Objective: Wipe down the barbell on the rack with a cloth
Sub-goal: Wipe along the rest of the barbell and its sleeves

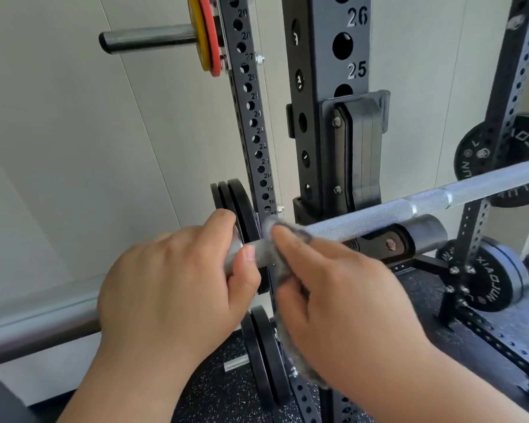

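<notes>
I am seeing the barbell (394,210) lying across the rack (318,71), running from the lower left edge up toward the right. Its knurled shaft is sitting in the hook (364,148) bolted to the near upright, which is cradling the bar from behind and below.

My left hand (171,288) is wrapping around the bar just left of the upright, fingers curling over the top and thumb pressing on the near side. My right hand (342,300) is gripping a grey cloth (280,261) and holding it against the shaft right beside the left thumb. The forefinger is lying along the cloth, the other fingers are curling in, and the loose end is hanging down below the palm.

The storage pegs are holding the plates. Three black plates (239,206) are sitting behind the left hand, and two more (266,355) are hanging lower down beneath it. A red and a yellow plate (205,35) are riding the top peg (147,38) against the far upright. At the right, large black plates (477,154) are hanging behind the bar – another (495,279) is sitting lower, near the speckled floor (226,389).
</notes>
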The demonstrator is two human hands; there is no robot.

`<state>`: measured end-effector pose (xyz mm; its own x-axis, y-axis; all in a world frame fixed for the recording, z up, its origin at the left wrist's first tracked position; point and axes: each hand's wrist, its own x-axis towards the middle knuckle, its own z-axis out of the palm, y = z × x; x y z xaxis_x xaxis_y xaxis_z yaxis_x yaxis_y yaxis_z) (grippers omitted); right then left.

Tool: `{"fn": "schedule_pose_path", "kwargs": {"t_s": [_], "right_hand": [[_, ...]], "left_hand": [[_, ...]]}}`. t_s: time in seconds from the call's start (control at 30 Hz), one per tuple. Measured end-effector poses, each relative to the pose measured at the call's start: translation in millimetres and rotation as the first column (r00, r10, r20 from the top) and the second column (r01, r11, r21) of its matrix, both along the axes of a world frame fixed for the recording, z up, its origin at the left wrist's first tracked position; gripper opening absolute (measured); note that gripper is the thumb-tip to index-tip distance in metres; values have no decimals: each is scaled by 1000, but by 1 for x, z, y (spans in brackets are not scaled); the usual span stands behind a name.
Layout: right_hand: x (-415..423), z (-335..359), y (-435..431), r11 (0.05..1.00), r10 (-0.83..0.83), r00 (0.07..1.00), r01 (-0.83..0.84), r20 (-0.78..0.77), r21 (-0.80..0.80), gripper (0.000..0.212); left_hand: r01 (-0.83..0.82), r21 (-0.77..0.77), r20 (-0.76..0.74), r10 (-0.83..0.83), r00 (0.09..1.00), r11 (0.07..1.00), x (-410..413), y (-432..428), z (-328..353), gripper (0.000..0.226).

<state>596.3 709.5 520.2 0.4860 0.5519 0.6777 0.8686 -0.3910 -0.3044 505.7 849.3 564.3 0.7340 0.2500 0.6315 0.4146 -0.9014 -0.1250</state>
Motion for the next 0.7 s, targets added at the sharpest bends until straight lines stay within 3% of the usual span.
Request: {"fn": "schedule_pose_path", "kwargs": {"t_s": [0.1,0.2,0.27,0.47,0.7], "right_hand": [[-4,-2,0,996,69,998,-68,6,-61,51],[12,0,-18,999,12,999,-14,-29,-46,44],[15,3,-23,999,-48,998,48,-33,-18,50],[-3,-3,0,990,133,991,-133,-17,-37,56],[10,0,-13,1000,27,999,-27,-26,11,61]], "left_hand": [[2,-2,-15,-2,1000,1000,-1,-1,0,34],[15,-5,-5,-15,1000,1000,-2,0,0,32],[16,-2,8,-16,1000,1000,-2,1,-3,32],[13,14,24,-14,1000,1000,-1,3,-7,37],[3,72,67,-8,998,997,1,4,-14,38]]}}
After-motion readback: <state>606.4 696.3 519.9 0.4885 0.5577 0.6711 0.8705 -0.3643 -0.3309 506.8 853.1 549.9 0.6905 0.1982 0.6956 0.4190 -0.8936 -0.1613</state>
